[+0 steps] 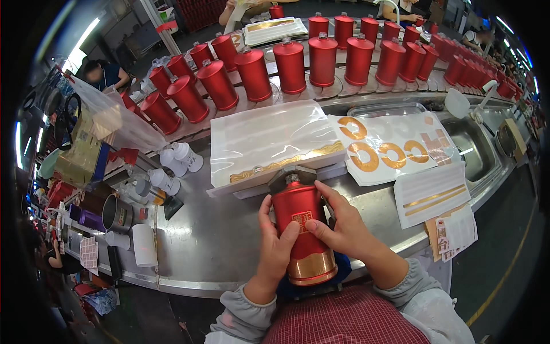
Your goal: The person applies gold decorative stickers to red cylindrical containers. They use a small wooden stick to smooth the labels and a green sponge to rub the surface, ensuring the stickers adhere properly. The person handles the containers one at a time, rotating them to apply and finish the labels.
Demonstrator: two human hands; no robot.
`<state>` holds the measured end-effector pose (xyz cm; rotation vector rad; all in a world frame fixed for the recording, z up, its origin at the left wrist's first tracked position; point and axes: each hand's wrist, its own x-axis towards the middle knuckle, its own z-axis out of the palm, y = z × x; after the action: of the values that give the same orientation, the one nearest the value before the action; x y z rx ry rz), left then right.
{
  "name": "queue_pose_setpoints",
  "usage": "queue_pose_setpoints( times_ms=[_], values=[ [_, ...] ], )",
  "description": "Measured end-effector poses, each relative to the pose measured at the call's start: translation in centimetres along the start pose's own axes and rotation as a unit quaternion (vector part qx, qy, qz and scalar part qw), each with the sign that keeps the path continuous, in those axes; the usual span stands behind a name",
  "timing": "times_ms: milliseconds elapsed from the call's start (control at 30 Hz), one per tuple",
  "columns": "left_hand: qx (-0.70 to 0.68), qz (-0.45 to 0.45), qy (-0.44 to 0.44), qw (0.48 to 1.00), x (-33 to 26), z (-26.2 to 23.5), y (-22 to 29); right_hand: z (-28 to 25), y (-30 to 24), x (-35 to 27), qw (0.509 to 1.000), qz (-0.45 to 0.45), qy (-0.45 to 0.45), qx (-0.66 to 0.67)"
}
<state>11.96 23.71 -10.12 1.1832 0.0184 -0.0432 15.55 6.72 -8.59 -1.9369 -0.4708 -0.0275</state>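
Between both hands lies a red bottle point(297, 202) with a gold band near its base and a small gold square label on its front. Its clear-topped neck points away from me, against a dark angular rest point(279, 182). My left hand point(276, 243) wraps the bottle's left side, thumb near the label. My right hand point(342, 221) holds the right side, its thumb pressed by the label. Just beyond the bottle, a stack of clear film sheets point(269, 137) carries a gold wavy strip. Sheets of orange-gold curved decals point(395, 155) lie to the right.
Rows of red bottles point(289, 66) stand on a curved conveyor across the back. A steel sink point(478, 152) is at the right. White cups point(186, 156), a metal pot point(117, 213) and a paper roll point(145, 245) are on the left. Other people sit beyond the conveyor.
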Motion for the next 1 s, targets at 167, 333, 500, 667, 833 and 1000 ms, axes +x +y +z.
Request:
queue_pose_setpoints(
  times_ms=[167, 333, 500, 667, 833, 1000],
  values=[
    [0.02, -0.003, 0.02, 1.0, 0.25, -0.06, -0.22, 0.23, 0.22, 0.1, 1.0, -0.008, 0.004, -0.007],
    [0.025, 0.006, 0.018, 0.999, 0.31, -0.15, -0.57, 0.09, 0.15, 0.05, 1.0, -0.002, 0.001, -0.017],
    [0.023, 0.013, 0.004, 1.0, 0.11, -0.52, -0.46, 0.07, 0.72, 0.34, 0.999, 0.02, -0.008, 0.039],
    [0.017, 0.008, -0.002, 1.0, 0.09, -0.39, -0.39, 0.2, 0.42, 0.53, 0.998, 0.025, 0.002, 0.06],
    [0.016, 0.006, 0.004, 1.0, 0.17, -0.29, -0.52, 0.28, 0.46, 0.7, 0.998, 0.032, 0.003, 0.059],
    [0.028, 0.014, 0.012, 0.999, 0.16, -0.58, -0.92, 0.26, 0.43, 0.64, 0.999, 0.021, -0.006, 0.027]
  ],
)
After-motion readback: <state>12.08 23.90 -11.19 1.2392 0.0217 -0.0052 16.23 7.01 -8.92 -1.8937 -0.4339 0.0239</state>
